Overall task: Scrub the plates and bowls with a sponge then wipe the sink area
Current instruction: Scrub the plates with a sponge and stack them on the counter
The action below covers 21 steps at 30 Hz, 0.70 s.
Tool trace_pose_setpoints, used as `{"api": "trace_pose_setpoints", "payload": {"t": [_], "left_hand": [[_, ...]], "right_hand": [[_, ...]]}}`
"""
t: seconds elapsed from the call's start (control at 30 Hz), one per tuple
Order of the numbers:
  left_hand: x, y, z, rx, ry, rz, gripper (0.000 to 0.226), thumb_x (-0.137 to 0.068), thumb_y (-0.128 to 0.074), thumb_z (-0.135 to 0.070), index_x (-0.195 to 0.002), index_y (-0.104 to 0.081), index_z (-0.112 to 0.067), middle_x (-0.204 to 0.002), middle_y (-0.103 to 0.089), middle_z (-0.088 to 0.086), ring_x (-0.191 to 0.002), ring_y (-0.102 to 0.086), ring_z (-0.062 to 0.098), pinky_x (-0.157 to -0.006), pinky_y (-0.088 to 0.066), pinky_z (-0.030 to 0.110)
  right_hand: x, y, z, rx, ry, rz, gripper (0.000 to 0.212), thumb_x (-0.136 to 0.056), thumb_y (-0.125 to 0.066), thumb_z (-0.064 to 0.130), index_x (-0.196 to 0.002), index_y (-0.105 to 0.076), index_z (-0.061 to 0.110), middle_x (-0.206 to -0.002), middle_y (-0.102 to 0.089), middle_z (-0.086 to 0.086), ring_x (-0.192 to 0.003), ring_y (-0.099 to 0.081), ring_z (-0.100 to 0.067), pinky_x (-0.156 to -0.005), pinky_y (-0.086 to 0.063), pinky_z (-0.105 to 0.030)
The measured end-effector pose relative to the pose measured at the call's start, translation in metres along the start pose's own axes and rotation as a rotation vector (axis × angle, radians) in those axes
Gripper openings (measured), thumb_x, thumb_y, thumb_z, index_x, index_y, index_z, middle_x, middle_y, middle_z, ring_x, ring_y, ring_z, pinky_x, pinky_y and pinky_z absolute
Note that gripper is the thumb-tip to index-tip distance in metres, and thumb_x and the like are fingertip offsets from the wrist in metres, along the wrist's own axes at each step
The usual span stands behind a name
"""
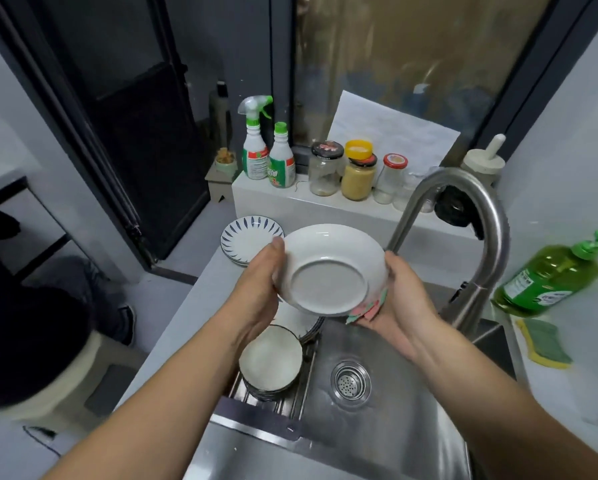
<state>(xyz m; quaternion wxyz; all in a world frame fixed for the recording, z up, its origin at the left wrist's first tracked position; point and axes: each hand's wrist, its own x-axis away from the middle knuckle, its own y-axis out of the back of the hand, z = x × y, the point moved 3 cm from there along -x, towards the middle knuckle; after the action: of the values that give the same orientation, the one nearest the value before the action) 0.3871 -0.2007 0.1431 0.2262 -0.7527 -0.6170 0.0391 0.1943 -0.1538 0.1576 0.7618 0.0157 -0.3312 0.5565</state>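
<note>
One white plate (328,268), underside facing the camera, above the sink (377,441): left grip (259,275) curled round its left rim; right grip (401,296) clasping the right rim, sponge (366,311) pinched beneath.

plate (332,268) plain white | sponge (366,311) pink and green | far left plates (252,235) white with dark blue leaf strokes | near bowls (270,358) white inside, dark rim | right soap bottle (550,275) green, green pump | scouring pad (543,344) green over yellow | sink (377,438) steel grey
</note>
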Motion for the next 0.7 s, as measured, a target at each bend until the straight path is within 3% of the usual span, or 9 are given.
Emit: {"api": "trace_pose_setpoints", "payload": {"t": [0.07, 0.13, 0.2, 0.27, 0.33, 0.4, 0.5, 0.57, 0.7], "left_hand": [[-0.022, 0.017, -0.007, 0.114, 0.081, -0.116, 0.088, -0.084, -0.054, -0.079, -0.128, -0.065, -0.004, -0.135, -0.066, 0.019, -0.131, -0.059, 0.035, -0.118, -0.037, 0.057], [-0.041, 0.032, -0.010, 0.172, 0.118, -0.168, 0.065, -0.093, -0.050, -0.068, -0.109, -0.074, -0.009, -0.126, -0.072, 0.013, -0.123, -0.064, 0.032, -0.119, -0.035, 0.057], [-0.056, 0.042, -0.014, 0.143, 0.167, -0.123, 0.048, -0.105, -0.045, -0.052, -0.112, -0.073, -0.013, -0.114, -0.077, 0.012, -0.111, -0.069, 0.031, -0.112, -0.044, 0.053], [-0.076, 0.058, -0.017, 0.145, 0.213, -0.092, 0.040, -0.109, -0.043, -0.042, -0.118, -0.067, -0.011, -0.119, -0.073, 0.020, -0.108, -0.071, 0.032, -0.101, -0.053, 0.047], [-0.100, 0.079, -0.019, 0.057, 0.227, -0.061, 0.047, -0.109, -0.040, -0.043, -0.126, -0.065, -0.007, -0.124, -0.072, 0.020, -0.115, -0.070, 0.032, -0.100, -0.053, 0.044], [-0.125, 0.100, -0.019, -0.093, 0.200, -0.044, 0.050, -0.109, -0.040, -0.045, -0.129, -0.065, -0.006, -0.122, -0.074, 0.016, -0.116, -0.070, 0.031, -0.101, -0.053, 0.044], [-0.159, 0.129, -0.013, -0.293, 0.124, -0.177, 0.039, -0.104, -0.053, -0.048, -0.115, -0.058, -0.011, -0.111, -0.070, 0.010, -0.097, -0.069, 0.024, -0.085, -0.056, 0.039], [-0.178, 0.147, -0.008, -0.380, 0.048, -0.259, 0.029, -0.103, -0.057, -0.045, -0.100, -0.058, -0.016, -0.094, -0.064, 0.002, -0.084, -0.058, 0.017, -0.073, -0.049, 0.030], [-0.211, 0.179, 0.010, -0.348, 0.034, -0.303, 0.035, -0.104, -0.054, -0.037, -0.106, -0.068, -0.005, -0.100, -0.071, 0.007, -0.088, -0.062, 0.017, -0.084, -0.052, 0.036]], "right_hand": [[-0.018, -0.017, -0.002, -0.083, 0.048, -0.023, 0.030, -0.090, -0.050, 0.035, -0.105, -0.064, 0.014, -0.109, -0.064, -0.017, -0.098, -0.060, -0.032, -0.090, -0.043, -0.047], [-0.038, -0.030, -0.005, -0.112, 0.079, -0.075, 0.013, -0.092, -0.046, 0.015, -0.093, -0.058, 0.009, -0.100, -0.064, -0.016, -0.088, -0.062, -0.028, -0.080, -0.048, -0.038], [-0.058, -0.047, -0.007, -0.064, 0.118, -0.124, 0.015, -0.095, -0.044, 0.003, -0.086, -0.053, 0.011, -0.092, -0.068, -0.008, -0.074, -0.066, -0.016, -0.066, -0.051, -0.028], [-0.087, -0.057, -0.016, 0.061, 0.155, -0.200, 0.007, -0.100, -0.053, 0.009, -0.096, -0.059, 0.010, -0.085, -0.074, -0.002, -0.070, -0.070, -0.011, -0.064, -0.054, -0.027], [-0.115, -0.068, -0.027, 0.236, 0.176, -0.233, 0.018, -0.098, -0.062, 0.032, -0.105, -0.062, 0.015, -0.088, -0.076, -0.001, -0.082, -0.073, -0.016, -0.076, -0.058, -0.035], [-0.142, -0.076, -0.039, 0.396, 0.177, -0.310, 0.026, -0.096, -0.056, 0.047, -0.106, -0.060, 0.023, -0.100, -0.073, -0.004, -0.093, -0.070, -0.024, -0.086, -0.059, -0.046], [-0.172, -0.092, -0.050, 0.510, 0.263, -0.386, 0.020, -0.106, -0.039, 0.036, -0.106, -0.051, 0.019, -0.094, -0.062, -0.003, -0.077, -0.057, -0.014, -0.067, -0.051, -0.030], [-0.190, -0.107, -0.053, 0.582, 0.313, -0.429, 0.022, -0.108, -0.033, 0.032, -0.108, -0.047, 0.016, -0.087, -0.056, -0.002, -0.072, -0.050, -0.015, -0.061, -0.041, -0.031], [-0.229, -0.130, -0.066, 0.662, 0.319, -0.462, 0.025, -0.109, -0.030, 0.030, -0.115, -0.044, 0.010, -0.082, -0.055, 0.000, -0.070, -0.052, -0.016, -0.061, -0.037, -0.033]]}}
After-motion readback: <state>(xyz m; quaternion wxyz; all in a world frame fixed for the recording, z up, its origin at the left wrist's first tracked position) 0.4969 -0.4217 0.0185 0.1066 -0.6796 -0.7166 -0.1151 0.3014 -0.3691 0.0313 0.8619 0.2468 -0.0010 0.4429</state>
